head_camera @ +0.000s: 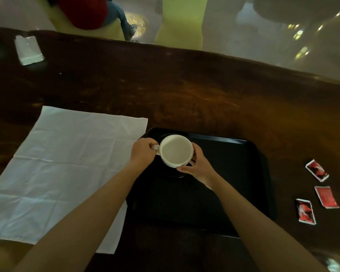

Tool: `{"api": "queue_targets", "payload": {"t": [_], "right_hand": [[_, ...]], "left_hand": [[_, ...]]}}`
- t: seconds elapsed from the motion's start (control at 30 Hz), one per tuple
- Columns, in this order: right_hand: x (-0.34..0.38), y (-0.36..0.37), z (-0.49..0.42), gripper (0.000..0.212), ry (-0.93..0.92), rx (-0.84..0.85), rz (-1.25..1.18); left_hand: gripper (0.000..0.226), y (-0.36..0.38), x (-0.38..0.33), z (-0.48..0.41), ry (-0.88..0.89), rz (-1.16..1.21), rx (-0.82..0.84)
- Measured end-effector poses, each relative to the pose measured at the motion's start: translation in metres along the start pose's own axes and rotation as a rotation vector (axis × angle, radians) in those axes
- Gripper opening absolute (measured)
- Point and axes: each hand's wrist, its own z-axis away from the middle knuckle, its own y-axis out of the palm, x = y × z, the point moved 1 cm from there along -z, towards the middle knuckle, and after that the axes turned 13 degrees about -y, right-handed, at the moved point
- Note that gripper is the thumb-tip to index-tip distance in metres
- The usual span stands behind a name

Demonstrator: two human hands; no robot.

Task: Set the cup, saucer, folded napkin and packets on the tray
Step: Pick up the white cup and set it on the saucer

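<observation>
Our left hand pinches the white cup's handle at nine o'clock, right hand cupping its side; tilting could spill onto the black tray.

My left hand pinches the white cup by its handle, my right hand cradling its side above the black tray; napkin unfolded alongside, red packets apart.

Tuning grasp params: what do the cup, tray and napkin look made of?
Cup: likely glazed ceramic; white, smooth, thick rim and handle.
Tray: probably moulded plastic, black, semi-matte; raised rounded rim, though the dim light leaves it open.
Napkin: white woven cloth or heavy paper; lies flat on the table, unfolded, with a grid of fold creases.
</observation>
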Motion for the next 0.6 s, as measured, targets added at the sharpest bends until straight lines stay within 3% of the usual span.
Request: {"api": "queue_targets", "payload": {"t": [0.43, 0.6], "right_hand": [[0.014, -0.001, -0.002, 0.093, 0.066, 0.024, 0.225], [0.031, -0.006, 0.009, 0.097, 0.199, -0.039, 0.433]], "left_hand": [[0.026, -0.013, -0.002, 0.001, 0.048, -0.134, 0.118], [0.049, -0.033, -0.009, 0.014, 0.053, -0.274, 0.22]]}}
